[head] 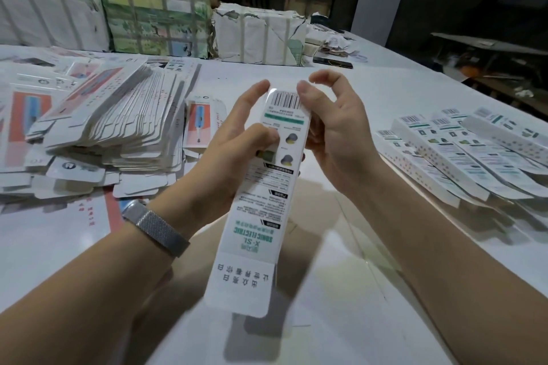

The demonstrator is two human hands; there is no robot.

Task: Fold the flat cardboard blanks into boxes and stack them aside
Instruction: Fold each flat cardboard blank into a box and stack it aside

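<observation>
Box (267, 187) between hands, left (234, 151), right (332, 133), gripped

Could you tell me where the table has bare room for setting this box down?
Bare table lies beyond the hands, between the flat blanks and the folded boxes; both sides are crowded.

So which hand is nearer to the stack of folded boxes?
Right. The right hand holds the box in progress on the side facing the folded boxes; the left hand grips its far side, towards the flat blanks.
</observation>
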